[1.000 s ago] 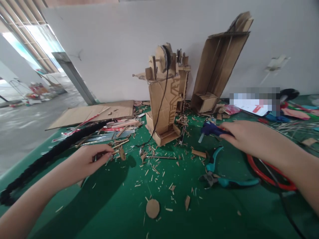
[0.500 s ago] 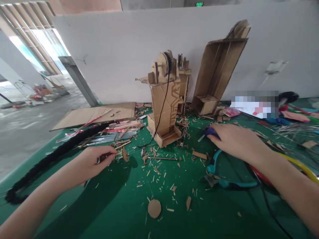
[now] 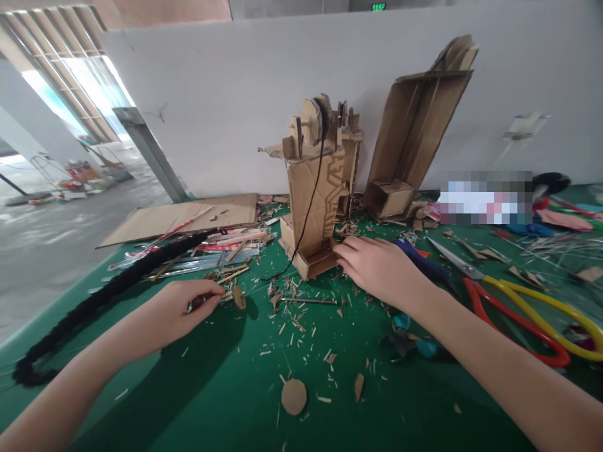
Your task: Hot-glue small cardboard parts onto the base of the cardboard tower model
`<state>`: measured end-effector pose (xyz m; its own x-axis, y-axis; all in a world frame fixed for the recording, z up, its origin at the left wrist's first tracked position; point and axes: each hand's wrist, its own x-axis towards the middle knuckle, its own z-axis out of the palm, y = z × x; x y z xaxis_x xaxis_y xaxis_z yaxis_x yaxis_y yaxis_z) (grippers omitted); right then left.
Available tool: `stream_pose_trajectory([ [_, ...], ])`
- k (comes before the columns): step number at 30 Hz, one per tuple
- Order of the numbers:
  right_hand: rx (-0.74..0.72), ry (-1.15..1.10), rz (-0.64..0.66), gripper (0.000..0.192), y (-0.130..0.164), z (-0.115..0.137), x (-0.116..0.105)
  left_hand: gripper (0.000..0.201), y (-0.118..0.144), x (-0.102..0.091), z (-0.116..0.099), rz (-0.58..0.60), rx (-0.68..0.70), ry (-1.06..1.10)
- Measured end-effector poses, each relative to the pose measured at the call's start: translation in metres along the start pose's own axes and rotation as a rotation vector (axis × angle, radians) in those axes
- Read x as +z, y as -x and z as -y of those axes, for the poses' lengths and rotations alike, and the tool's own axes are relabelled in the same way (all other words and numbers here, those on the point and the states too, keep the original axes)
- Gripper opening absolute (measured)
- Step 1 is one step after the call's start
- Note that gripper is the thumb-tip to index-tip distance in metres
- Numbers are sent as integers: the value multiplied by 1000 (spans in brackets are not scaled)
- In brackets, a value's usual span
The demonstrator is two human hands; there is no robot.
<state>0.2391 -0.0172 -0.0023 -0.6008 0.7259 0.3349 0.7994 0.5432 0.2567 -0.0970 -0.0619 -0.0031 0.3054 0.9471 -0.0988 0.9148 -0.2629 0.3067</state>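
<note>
Cardboard tower, base touching right hand fingers

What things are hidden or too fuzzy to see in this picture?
- Head view: what the left hand pinches is too small and is covered by its fingers.
- Head view: the teal pliers are mostly hidden under the right forearm.
- Head view: the paper by the wall is blurred out.
- Head view: whether the right hand touches the cardboard tower is unclear.
- Head view: the scissors handles are cut off by the right edge.
</note>
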Motion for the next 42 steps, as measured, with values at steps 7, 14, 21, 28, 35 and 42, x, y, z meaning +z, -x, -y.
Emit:
stream_pose_trajectory([
  [7,12,-62,-39,22,4,-2,4,29,6,-10,-27,-7,-17,44],
  [14,21,-53,-25,19,2,-2,5,31,4,-8,-23,9,-15,22],
  [21,78,-86,-80,18,0,-1,11,32,4,-6,-18,-18,-39,-24],
  [28,64,-130,-91,20,-5,1,15,32,12,-9,-40,-404,133,-331],
  [35,-9,-137,-75,21,-3,14,12,25,1,5,-113,-413,428,-542],
  [42,41,-207,-78,20,-1,17,10,20,-63,21,-138,-311,512,-544],
])
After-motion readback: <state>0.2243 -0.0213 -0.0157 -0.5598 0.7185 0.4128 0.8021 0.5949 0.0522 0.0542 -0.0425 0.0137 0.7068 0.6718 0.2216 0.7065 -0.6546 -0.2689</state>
